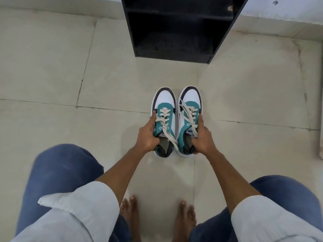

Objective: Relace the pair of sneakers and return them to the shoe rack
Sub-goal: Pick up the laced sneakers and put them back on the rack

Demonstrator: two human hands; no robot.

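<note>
Nearest: two bent knees in blue trousers (57,173), white rolled sleeves (82,205), and bare feet (130,212) on the tiled floor (52,75).

Left hand (148,137): closed around the outer side and collar of the left sneaker (164,123), fingers along its near-left edge.

Right hand (202,137): closed the same way on the outer side and heel of the right sneaker (188,119).

Sneakers: teal, white and dark, side by side, almost touching, toes pointing far. Cream laces (164,117) threaded through the eyelets, ends loose over the tongues; lacing looks done, whether tied I cannot tell.

Shoe rack (174,28): black, open-fronted, straight ahead at the far side, well apart from the toes.

Key relation: the shoes' long axes already point at the rack's opening, each hand on its own shoe, so the return is judged a straight push away.
</note>
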